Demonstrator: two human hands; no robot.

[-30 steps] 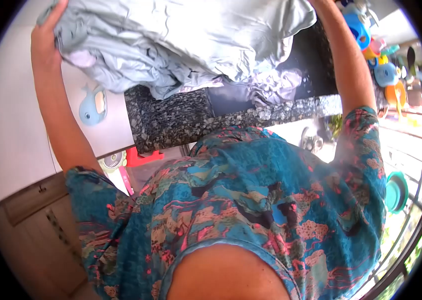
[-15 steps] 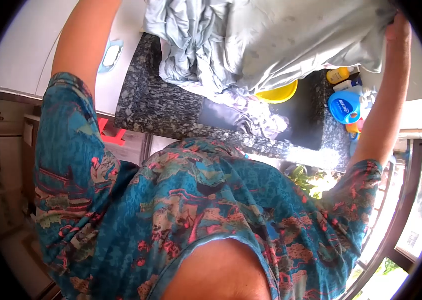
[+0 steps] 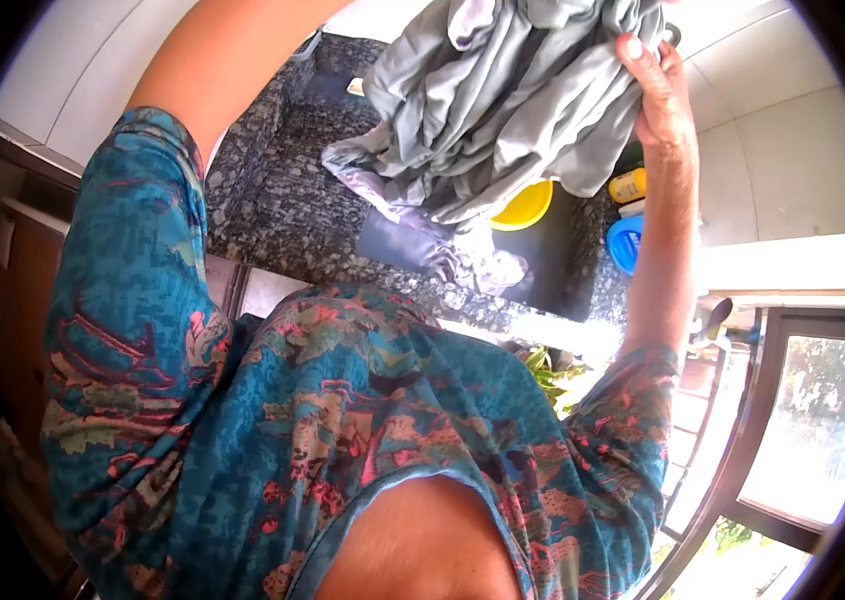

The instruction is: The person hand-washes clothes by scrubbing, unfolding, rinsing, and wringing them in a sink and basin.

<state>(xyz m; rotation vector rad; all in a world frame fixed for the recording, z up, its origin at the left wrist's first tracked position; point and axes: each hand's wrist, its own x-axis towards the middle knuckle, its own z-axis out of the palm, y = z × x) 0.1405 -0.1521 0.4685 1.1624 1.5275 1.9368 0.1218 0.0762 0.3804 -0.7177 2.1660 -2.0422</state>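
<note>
A large, bunched, grey cloth hangs in folds over the stone sink; whether it is a sheet or a garment I cannot tell. My right hand grips its upper right edge, thumb laid over the fabric. On the left, my forearm runs up out of the top of the view, so my left hand is hidden. Below the grey cloth, a pale lilac cloth lies crumpled at the front of the sink. Partly covered by the grey cloth is a yellow basin.
The dark speckled stone sink has a raised rim. At its right stand a yellow bottle and a blue container, partly behind my right forearm. A small pale piece lies at the back left. A window is at right.
The grey cloth was spread wide between my raised arms and is now gathered into folds. My right hand has moved inward to the left, and the view has shifted.
</note>
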